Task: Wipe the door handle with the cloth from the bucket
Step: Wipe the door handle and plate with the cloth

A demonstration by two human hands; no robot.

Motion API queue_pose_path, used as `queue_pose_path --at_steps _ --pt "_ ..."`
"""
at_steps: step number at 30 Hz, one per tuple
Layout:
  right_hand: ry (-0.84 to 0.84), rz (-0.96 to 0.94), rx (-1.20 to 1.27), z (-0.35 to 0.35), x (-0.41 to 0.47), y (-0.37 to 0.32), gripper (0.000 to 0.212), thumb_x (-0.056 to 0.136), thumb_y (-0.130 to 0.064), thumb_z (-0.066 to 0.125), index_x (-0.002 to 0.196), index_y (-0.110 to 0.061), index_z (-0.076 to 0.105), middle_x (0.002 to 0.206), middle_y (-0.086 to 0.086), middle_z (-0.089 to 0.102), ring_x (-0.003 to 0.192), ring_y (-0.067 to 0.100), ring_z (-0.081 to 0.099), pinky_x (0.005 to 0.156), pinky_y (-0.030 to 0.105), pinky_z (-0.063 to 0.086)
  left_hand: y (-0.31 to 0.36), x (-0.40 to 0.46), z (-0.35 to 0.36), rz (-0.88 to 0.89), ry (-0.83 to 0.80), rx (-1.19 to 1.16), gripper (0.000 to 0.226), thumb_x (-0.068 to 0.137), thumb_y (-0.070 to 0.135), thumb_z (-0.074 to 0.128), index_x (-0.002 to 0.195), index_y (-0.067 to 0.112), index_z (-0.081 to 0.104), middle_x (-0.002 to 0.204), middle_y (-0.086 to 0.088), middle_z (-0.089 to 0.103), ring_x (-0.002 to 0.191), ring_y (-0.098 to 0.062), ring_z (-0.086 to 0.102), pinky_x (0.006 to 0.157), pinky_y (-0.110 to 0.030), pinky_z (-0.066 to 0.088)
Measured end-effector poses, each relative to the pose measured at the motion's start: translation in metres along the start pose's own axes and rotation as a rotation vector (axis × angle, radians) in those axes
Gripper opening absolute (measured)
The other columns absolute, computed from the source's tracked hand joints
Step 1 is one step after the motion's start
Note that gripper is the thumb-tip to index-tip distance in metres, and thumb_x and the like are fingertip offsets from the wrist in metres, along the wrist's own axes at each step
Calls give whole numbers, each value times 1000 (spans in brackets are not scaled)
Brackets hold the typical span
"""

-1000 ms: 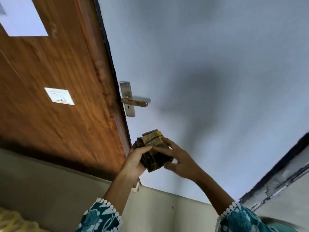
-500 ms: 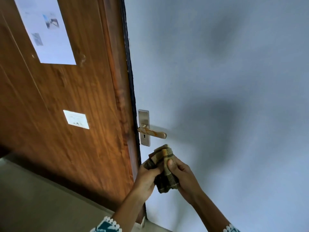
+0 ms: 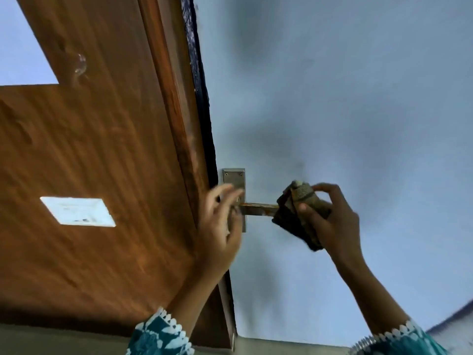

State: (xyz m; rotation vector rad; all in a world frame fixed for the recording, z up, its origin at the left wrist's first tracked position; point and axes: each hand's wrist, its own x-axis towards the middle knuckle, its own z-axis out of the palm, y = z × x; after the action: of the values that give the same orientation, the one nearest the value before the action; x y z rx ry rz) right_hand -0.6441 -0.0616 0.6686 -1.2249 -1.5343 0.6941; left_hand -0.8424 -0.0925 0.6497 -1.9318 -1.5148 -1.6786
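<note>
**Cloth at the handle's end**

I see my right hand (image 3: 330, 221) clamped on the cloth (image 3: 299, 213), its grip closed around the bunched fabric, which wraps the outer end of the handle (image 3: 258, 209). The handle sticks out level from its metal plate (image 3: 234, 176) on the pale blue door (image 3: 332, 111). My left hand (image 3: 220, 226) is blurred, fingers spread apart and holding nothing, in front of the plate beside the wooden frame (image 3: 102, 149).

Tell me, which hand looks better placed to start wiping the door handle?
The right hand, probably: it grips the cloth at the free end of the door handle. The left hand holds no cloth and sits by the handle's plate.
</note>
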Motion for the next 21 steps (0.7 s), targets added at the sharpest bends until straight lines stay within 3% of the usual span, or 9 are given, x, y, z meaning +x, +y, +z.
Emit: queue_pose_path --at_steps 1,3,6,9,11,13,17,21 --pt "40 -102 -123 2 1 -14 29 79 -18 70 101 -32 57 74 -21 66 61 -7 61 57 6 44 -13 7 -8 54 136 118 42 90 17 48 128 1 51 132 -20 48 124 -23 43 107 -30 33" --pt "128 -306 -311 13 3 -38 29 79 -15 68 101 -32 63 75 -30 65 70 -12 60 63 5 44 -43 20 -20 59 237 328 56 91 28 44 139 0 35 146 -22 32 136 -35 27 114 -41 20" --pt "119 -587 -603 46 15 -52 26 79 -18 63 101 -31 68 87 -17 73 71 5 67 62 24 49 -79 31 -25 -21 140 490 67 97 44 29 148 3 14 154 -27 16 144 -38 9 115 -56 14" --pt "15 -693 -909 90 26 -52 18 73 -18 64 87 -29 69 72 -8 69 61 18 64 62 20 36 -104 35 -22 32 59 557 66 99 44 26 149 3 13 153 -30 17 144 -40 10 112 -64 13" --pt "-74 -706 -1093 117 26 -50 18 65 -11 68 76 -25 70 64 -5 67 57 18 63 58 23 36 -114 34 -17 83 60 595 64 99 42 29 148 2 18 152 -30 18 143 -41 11 110 -66 13" --pt "-110 -684 -1175 137 22 -46 22 65 -5 55 69 -21 69 61 -1 66 55 20 62 57 26 41 -121 33 -15 126 78 593 62 99 39 31 148 3 21 152 -29 18 144 -39 9 110 -66 11" --pt "-96 -658 -1155 143 12 -36 41 74 -5 32 73 -16 71 68 3 68 62 24 64 60 29 44 -130 32 -14 165 102 599 59 100 39 28 148 6 23 153 -24 17 148 -28 -3 113 -59 0" --pt "-97 -480 -1146 109 21 -21 45 59 -5 31 75 -21 70 68 -2 67 64 23 65 61 29 41 -135 30 -10 192 131 615 58 101 41 25 146 6 27 152 -20 17 148 -24 -5 113 -56 -7"
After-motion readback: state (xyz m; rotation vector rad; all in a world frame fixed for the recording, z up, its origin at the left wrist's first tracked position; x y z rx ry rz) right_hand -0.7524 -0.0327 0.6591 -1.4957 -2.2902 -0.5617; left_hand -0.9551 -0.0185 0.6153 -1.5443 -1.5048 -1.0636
